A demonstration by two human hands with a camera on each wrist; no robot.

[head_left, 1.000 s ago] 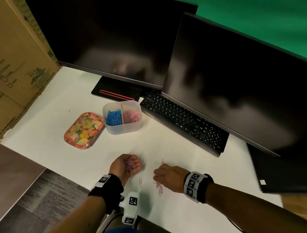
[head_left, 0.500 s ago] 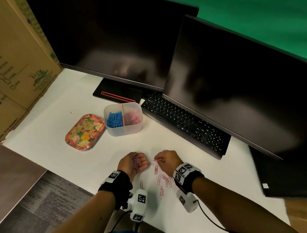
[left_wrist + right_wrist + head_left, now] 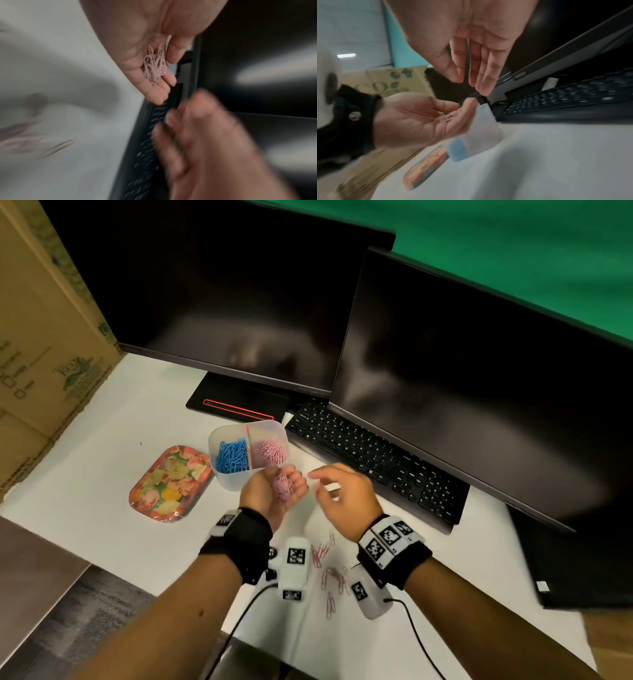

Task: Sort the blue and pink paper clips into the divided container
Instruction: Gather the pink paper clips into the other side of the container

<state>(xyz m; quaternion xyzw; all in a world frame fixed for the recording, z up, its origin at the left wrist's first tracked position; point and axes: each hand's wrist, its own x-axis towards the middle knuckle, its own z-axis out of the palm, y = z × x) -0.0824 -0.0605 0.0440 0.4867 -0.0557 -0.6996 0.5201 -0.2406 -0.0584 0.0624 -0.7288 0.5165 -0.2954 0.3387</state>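
Note:
A clear divided container point(image 3: 222, 477) holds blue paper clips point(image 3: 233, 456) in its left half and pink paper clips point(image 3: 272, 451) in its right half. My left hand point(image 3: 284, 479) is palm up just in front of the container and cups a bunch of pink clips point(image 3: 282, 490), which the left wrist view also shows as pink clips point(image 3: 155, 67) lying on the curled fingers point(image 3: 154, 93). My right hand point(image 3: 317, 484) hovers beside it with straight fingers point(image 3: 481, 75) and holds nothing. Several loose pink clips point(image 3: 329, 575) lie on the white table near my wrists.
A flowered tin tray point(image 3: 169, 482) lies left of the container. A black keyboard point(image 3: 376, 460) and two dark monitors point(image 3: 479, 392) stand behind and to the right. A cardboard box point(image 3: 44, 344) walls the left side. The table edge point(image 3: 144, 580) is near my left forearm.
Both hands have lifted off the table and moved forward to the container. The right hand has left the loose clips behind and opened. The left hand still carries its pink clips.

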